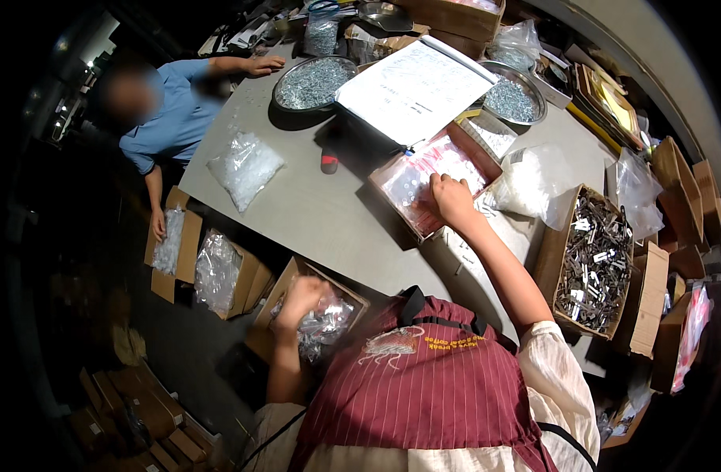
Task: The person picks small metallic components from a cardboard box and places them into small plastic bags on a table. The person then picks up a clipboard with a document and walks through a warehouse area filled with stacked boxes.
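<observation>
**At two and half past seven: each hand at its own box**

At two o'clock of the view, on the desk (pixel 297 224), the right hand (pixel 452 198) bends its fingers down onto the small bags (pixel 423 177) in the red box (pixel 477 153). Its fingertips are partly hidden, so I cannot tell whether they pinch a bag or only touch.

The left hand (pixel 301 299), well apart from the right, is over the near box (pixel 348 293) at half past seven, beside the desk's edge. It is blurred and curled against the clear plastic (pixel 329 318) there; whether it grips any is not clear.

Papers (pixel 415 90) stand tilted at half past twelve, just beyond the red box. Dark clips (pixel 592 263) fill a carton at three, and a white bag (pixel 246 167) lies at ten. Also towards ten, a co-worker (pixel 175 106) rests one hand on the desk.

The step in hand looks like handling small bagged parts, with both boxes in use at once. As I judge it, the next move calls for a light fingertip pinch on one slippery bag, without dragging its neighbours, and a clear path between the boxes.
</observation>
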Action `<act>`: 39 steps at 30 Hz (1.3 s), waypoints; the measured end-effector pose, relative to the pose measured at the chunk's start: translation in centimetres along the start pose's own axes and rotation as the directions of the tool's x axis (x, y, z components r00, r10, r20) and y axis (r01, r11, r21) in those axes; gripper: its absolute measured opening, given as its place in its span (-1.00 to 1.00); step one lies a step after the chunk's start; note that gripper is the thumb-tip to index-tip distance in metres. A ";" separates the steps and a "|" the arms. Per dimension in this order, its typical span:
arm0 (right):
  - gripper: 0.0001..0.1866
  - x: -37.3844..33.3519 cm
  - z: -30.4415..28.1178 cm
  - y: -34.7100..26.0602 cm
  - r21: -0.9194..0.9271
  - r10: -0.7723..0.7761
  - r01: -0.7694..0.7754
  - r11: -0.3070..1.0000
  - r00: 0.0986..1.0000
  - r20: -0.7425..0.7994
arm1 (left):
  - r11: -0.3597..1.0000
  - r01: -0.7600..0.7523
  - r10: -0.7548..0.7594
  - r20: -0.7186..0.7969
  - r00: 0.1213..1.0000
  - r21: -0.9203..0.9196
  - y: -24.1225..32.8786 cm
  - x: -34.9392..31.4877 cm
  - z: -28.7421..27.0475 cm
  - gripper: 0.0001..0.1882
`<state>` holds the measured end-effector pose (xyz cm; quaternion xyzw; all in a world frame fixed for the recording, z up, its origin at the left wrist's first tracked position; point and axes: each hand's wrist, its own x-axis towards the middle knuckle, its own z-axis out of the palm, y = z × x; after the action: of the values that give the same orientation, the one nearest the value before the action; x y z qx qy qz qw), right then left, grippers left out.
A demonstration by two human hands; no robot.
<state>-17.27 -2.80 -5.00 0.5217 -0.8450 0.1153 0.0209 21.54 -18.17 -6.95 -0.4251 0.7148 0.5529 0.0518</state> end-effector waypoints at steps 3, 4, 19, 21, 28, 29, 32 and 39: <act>-0.81 0.3 0.2 1.3 0.180 -0.049 0.042 0.983 0.998 0.037 | 0.954 0.173 -0.199 0.083 0.977 0.245 -4.3 -0.5 -0.7 -0.71; -0.81 0.6 -0.1 1.6 0.295 -0.039 0.024 0.955 0.998 0.044 | 0.954 0.157 -0.179 0.066 0.982 0.256 -5.7 -0.1 -0.6 -0.71; -0.86 -9.1 -9.8 -3.2 0.988 0.217 -0.065 0.141 0.976 0.033 | 0.662 -0.215 0.449 0.151 0.881 -0.719 19.6 1.3 9.3 -0.66; -0.85 -10.1 -9.9 -2.7 0.929 0.106 0.056 0.365 0.989 -0.101 | 0.577 -0.165 0.463 0.154 0.873 -0.800 20.0 1.5 10.7 -0.68; -0.67 -14.2 -5.2 5.7 0.322 0.405 -0.363 0.874 0.911 -0.072 | 0.775 -0.481 0.504 -0.057 0.862 -0.409 18.1 1.7 9.8 -0.79; -0.71 -14.5 -5.0 5.9 0.241 0.345 -0.316 0.918 0.934 -0.089 | 0.812 -0.516 0.520 -0.064 0.852 -0.273 18.0 1.6 9.8 -0.78; -0.72 -14.7 -3.9 5.8 0.089 0.275 -0.270 0.959 0.960 -0.046 | 0.715 -0.698 0.694 -0.172 0.699 0.045 18.3 1.0 10.4 -0.76; -0.82 -15.0 -3.0 6.1 -0.045 0.261 -0.258 0.965 0.962 0.084 | 0.739 -0.669 0.670 -0.186 0.719 0.078 18.7 -0.5 10.6 -0.87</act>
<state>-16.09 13.61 -5.42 0.4108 -0.9079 0.0795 -0.0234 5.22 -8.55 3.24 -0.1919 0.8228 0.4863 -0.2230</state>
